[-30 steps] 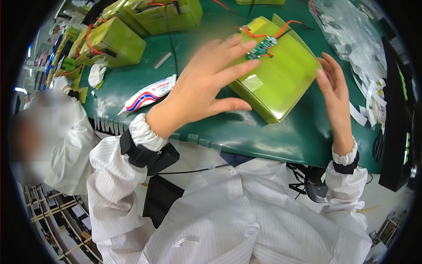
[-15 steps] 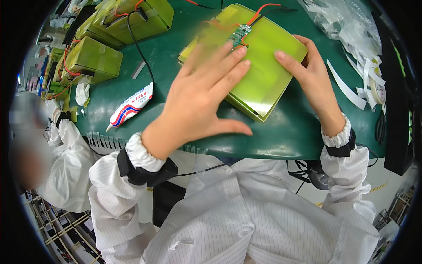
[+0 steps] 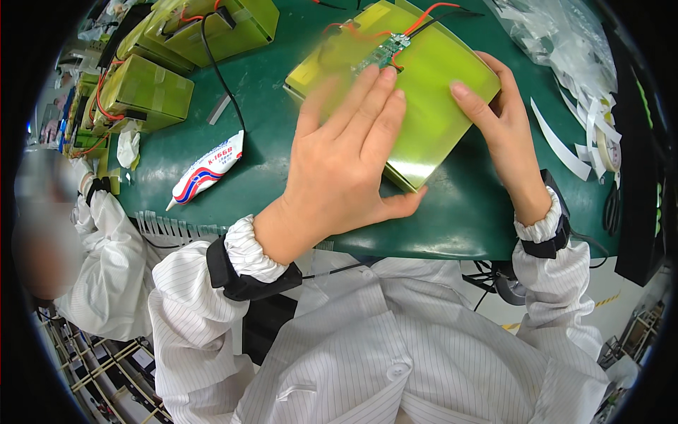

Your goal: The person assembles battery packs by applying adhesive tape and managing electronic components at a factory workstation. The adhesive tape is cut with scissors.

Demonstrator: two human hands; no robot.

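Observation:
A yellow-green wrapped battery pack [image 3: 445, 99] lies at an angle on the green table, a small green circuit board [image 3: 390, 51] on its top. Red and black wires run from the board past the far edge. My left hand [image 3: 332, 173] is laid over the pack's left part, fingers stretched out, the fingertips by the board and the thumb at the near corner. At the pack's right corner my right hand [image 3: 505, 124] grips it, the thumb on top and the other fingers round the side, partly hidden.
Left of the pack lies a white glue tube [image 3: 208, 169] with a pointed nozzle. More wired packs [image 3: 159, 92] stand at the far left. Clear plastic film [image 3: 540, 28], white strips [image 3: 558, 141] and black scissors [image 3: 612, 208] lie on the right. A co-worker's sleeve [image 3: 106, 261] is at the left.
My left hand has shifted to the right and its thumb has reached the pack's near corner. The right hand keeps its grip on the pack, almost unmoved.

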